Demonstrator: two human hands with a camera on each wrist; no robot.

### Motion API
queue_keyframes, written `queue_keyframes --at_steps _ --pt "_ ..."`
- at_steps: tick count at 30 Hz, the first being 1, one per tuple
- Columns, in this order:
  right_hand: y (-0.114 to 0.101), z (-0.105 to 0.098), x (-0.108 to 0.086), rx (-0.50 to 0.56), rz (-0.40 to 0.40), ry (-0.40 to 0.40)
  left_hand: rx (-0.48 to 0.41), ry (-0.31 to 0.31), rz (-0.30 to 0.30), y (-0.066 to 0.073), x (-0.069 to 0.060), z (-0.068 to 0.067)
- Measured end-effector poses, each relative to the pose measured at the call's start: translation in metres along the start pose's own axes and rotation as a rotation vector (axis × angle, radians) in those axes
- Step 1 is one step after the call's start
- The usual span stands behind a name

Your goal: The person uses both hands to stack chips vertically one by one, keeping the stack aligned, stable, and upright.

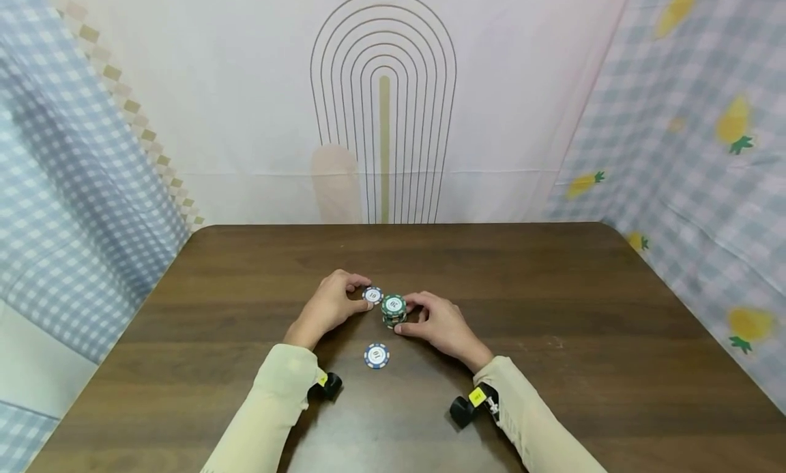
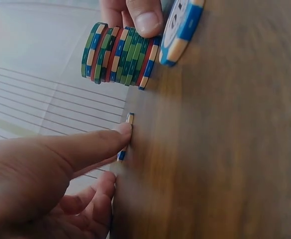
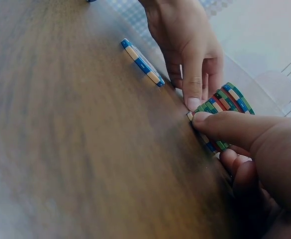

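A stack of poker chips point(image 1: 394, 305), mixed green, blue and red, stands on the table with a green chip on top. My right hand point(image 1: 443, 325) grips the stack low down, thumb on the near side and fingers on the far side. Left of the stack, a blue poker chip point(image 1: 372, 295) lies flat on the wood. My left hand point(image 1: 333, 304) pinches that chip by its edge between thumb and fingers; in the left wrist view the thumb rests on the chip point(image 2: 121, 154). Nearer to me lies another blue chip point(image 1: 376, 355), touched by neither hand.
The brown wooden table point(image 1: 552, 364) reaches back to a white cloth point(image 1: 245, 104) with an arch pattern. Checked cloths hang at the left and right sides. Each wrist wears a small black camera, the right one point(image 1: 469, 406) close above the tabletop.
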State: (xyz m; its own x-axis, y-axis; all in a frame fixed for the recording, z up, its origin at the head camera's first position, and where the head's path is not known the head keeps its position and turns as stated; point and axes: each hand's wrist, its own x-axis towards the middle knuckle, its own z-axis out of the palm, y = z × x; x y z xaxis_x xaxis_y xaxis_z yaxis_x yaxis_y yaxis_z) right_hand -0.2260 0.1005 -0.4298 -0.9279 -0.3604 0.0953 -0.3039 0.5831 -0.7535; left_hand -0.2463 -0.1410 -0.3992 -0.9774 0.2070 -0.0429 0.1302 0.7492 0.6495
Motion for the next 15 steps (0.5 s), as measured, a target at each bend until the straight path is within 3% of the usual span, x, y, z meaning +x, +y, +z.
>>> queue_keyframes --at_steps 9,15 --pt "-0.0022 0.0009 0.0006 0.001 -0.007 0.003 0.063 -0.021 0.036 0.0031 -0.0011 0.0010" --pt "0.0008 -0.0001 0.0006 0.010 -0.007 0.011 0.155 -0.035 0.115 0.0062 0.0005 0.0019"
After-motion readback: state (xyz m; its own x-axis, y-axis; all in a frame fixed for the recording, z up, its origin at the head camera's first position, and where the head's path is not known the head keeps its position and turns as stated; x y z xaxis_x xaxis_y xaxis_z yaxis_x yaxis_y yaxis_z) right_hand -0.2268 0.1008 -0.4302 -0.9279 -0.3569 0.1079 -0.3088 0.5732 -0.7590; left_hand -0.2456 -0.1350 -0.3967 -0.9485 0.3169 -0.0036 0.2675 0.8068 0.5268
